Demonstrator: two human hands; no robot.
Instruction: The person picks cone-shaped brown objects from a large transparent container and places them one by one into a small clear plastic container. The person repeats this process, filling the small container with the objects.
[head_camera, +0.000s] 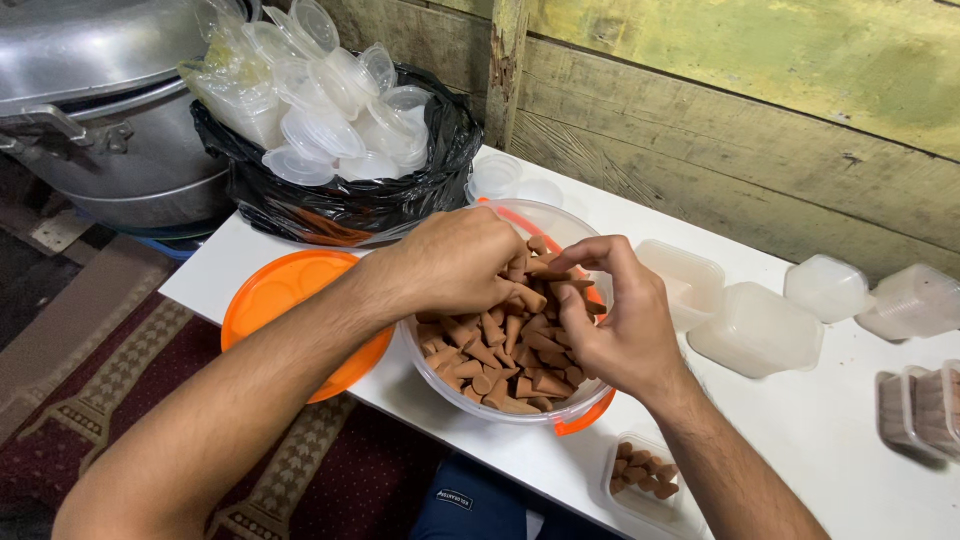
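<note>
Digging — both hands — brown cones

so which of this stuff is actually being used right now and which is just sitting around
In use:
- left hand and right hand, both in the brown cones
- clear round tub
- small container of cones

Lying about:
- orange lid
- black bag of clear lids
- empty rectangular tubs
- metal pot

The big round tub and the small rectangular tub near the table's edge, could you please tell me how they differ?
The big round tub is clear with orange clips and heaped with brown cones; the small rectangular tub is plain clear and holds only a few. Both hands, the left hand and right hand, are in the big round tub, while the small rectangular tub is untouched. Both stand open on the white table and hold the same cones.
</note>
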